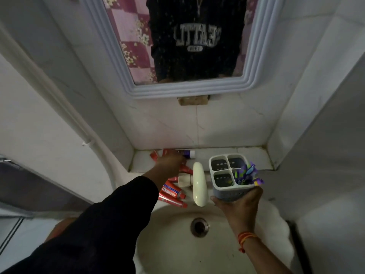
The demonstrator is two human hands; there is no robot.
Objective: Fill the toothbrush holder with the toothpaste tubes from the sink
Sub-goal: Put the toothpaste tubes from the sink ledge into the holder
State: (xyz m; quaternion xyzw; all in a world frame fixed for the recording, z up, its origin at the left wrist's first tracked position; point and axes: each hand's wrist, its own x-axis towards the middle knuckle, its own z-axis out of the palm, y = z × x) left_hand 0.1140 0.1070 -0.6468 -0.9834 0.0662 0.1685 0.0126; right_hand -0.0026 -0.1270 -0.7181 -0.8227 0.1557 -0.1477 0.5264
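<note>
Toothpaste tubes [173,191]: sink [169,234] back-left ledge; left hand [170,163] over them, grip unclear. Right hand [240,202] grips toothbrush holder [227,175].

Sink ledge [223,153]: white, against the wall.
On it: red toothpaste tubes [171,191] heaped left of the tap [199,183].
</note>
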